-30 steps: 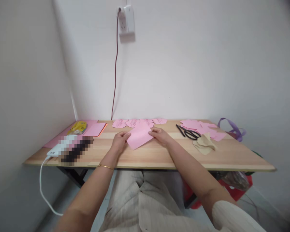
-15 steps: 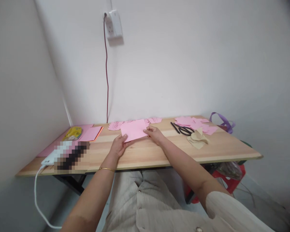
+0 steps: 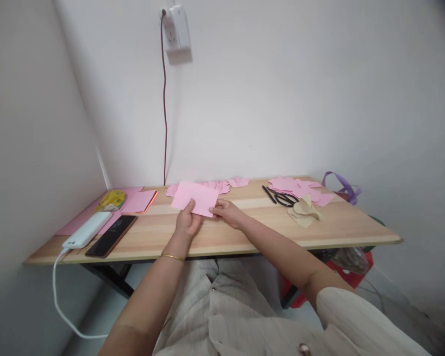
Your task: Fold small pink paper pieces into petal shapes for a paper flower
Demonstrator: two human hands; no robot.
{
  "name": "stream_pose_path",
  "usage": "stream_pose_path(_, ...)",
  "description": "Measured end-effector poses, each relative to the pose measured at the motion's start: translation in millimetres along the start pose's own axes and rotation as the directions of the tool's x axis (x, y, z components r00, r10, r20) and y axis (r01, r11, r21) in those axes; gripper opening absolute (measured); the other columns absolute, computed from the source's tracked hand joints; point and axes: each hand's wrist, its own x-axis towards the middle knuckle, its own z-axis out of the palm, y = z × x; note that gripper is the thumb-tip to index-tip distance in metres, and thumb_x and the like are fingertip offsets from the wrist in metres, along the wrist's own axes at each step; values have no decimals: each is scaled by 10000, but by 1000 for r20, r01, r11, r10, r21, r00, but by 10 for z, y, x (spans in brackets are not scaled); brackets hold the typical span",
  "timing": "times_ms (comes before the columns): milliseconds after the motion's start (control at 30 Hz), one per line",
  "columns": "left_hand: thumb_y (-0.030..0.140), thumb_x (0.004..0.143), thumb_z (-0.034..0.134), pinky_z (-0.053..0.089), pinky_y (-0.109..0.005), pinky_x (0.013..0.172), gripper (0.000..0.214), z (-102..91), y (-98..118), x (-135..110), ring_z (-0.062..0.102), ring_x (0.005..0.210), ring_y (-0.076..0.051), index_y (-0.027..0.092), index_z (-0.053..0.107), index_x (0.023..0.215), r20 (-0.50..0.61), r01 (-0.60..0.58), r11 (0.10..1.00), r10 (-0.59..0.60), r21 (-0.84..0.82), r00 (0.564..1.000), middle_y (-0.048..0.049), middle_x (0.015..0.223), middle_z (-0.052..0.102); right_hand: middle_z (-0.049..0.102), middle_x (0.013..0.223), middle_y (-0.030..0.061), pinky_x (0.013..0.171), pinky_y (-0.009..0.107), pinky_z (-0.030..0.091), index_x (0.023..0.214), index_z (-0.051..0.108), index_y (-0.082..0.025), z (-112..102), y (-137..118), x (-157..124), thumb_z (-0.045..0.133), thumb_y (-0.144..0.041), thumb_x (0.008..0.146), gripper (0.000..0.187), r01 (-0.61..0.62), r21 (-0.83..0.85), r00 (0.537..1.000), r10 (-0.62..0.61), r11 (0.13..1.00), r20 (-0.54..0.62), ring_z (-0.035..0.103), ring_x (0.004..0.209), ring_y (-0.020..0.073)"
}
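Observation:
A pink sheet of paper (image 3: 196, 197) is lifted off the wooden table (image 3: 244, 235), tilted toward me. My left hand (image 3: 187, 221) pinches its lower left edge, thumb on top. My right hand (image 3: 225, 212) grips its lower right corner. Both hands are closed on the sheet. A row of small pink paper pieces (image 3: 222, 185) lies behind it near the wall.
Black scissors (image 3: 282, 198), more pink pieces (image 3: 296, 187) and a crumpled tan paper (image 3: 302, 212) lie to the right. At the left are a white power bank (image 3: 87, 230), a black phone (image 3: 111, 236), pink sheets (image 3: 139, 201) and a yellow packet (image 3: 111, 200). A purple ribbon (image 3: 341, 184) sits at far right.
The pink sheet has been raised from the table and shifted left. My right hand slid from its upper right edge to the lower right corner.

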Motion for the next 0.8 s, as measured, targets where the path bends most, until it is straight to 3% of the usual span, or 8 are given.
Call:
stream_pose_path(67, 99, 846, 551, 445, -367, 1018, 377, -5, -18, 31, 621, 1097, -211, 150, 573, 1219, -76, -8, 1000, 7, -20, 997, -114, 1153, 676, 624, 671, -10, 579, 230, 426, 862, 568, -162, -34, -35, -35, 765, -373, 629, 370, 21, -69, 998, -17, 997, 62, 542, 575, 91)
stream_pose_path(133, 85, 859, 518, 437, -376, 1029, 394, -44, 14, 69, 617, 1108, -210, 148, 555, 1245, -113, 16, 999, -20, -37, 993, -115, 1163, 672, 636, 806, -1, 600, 229, 443, 980, 543, -193, -107, -85, -62, 738, -311, 651, 400, 116, -171, 993, -112, 978, 36, 569, 636, 95)
stream_pose_path(200, 91, 865, 509, 418, -398, 1048, 409, -92, 64, 91, 602, 1132, -218, 156, 539, 1268, -106, 48, 998, -53, -50, 993, -116, 1177, 665, 613, 981, 19, 638, 236, 461, 1114, 491, -235, -187, -123, -69, 689, -236, 673, 483, 249, -317, 960, -277, 915, -43, 586, 700, 93)
stream_pose_path(267, 104, 867, 509, 396, -416, 1067, 435, -125, 98, 90, 578, 1165, -230, 161, 513, 1299, -82, 94, 994, -98, -53, 992, -117, 1195, 655, 565, 1123, 53, 694, 253, 470, 1182, 468, -245, -240, -131, -53, 642, -175, 683, 532, 343, -473, 911, -411, 812, -44, 602, 773, 100)
stream_pose_path(367, 130, 883, 486, 352, -446, 1096, 472, -138, 98, 58, 540, 1208, -244, 166, 459, 1352, -23, 196, 980, -197, -43, 980, -121, 1224, 636, 544, 1187, 78, 739, 274, 472, 1181, 504, -231, -245, -103, -12, 598, -146, 712, 486, 442, -578, 859, -508, 685, 55, 606, 849, 124)
stream_pose_path(467, 148, 896, 466, 307, -460, 1120, 495, -129, 77, 19, 516, 1232, -249, 148, 409, 1387, 34, 275, 961, -274, -34, 961, -136, 1233, 627, 613, 1086, 81, 741, 280, 470, 1036, 616, -202, -211, -94, 8, 599, -185, 764, 274, 524, -582, 814, -566, 622, 128, 597, 900, 157)
stream_pose_path(567, 155, 905, 454, 290, -466, 1127, 506, -117, 73, -14, 498, 1249, -249, 142, 377, 1404, 71, 312, 949, -309, -33, 948, -144, 1246, 617, 668, 922, 73, 715, 282, 464, 839, 685, -185, -204, -126, -2, 640, -263, 782, 107, 531, -557, 818, -557, 638, 142, 606, 843, 167)
stream_pose_path(800, 280, 907, 488, 398, -527, 1044, 475, -54, 131, -93, 503, 1238, -321, 102, 435, 1344, 154, 349, 937, -345, 2, 926, -208, 1261, 591, 677, 888, 60, 717, 286, 456, 735, 695, -173, -165, -159, -27, 698, -416, 736, 242, 441, -397, 886, -461, 805, 51, 602, 805, 168)
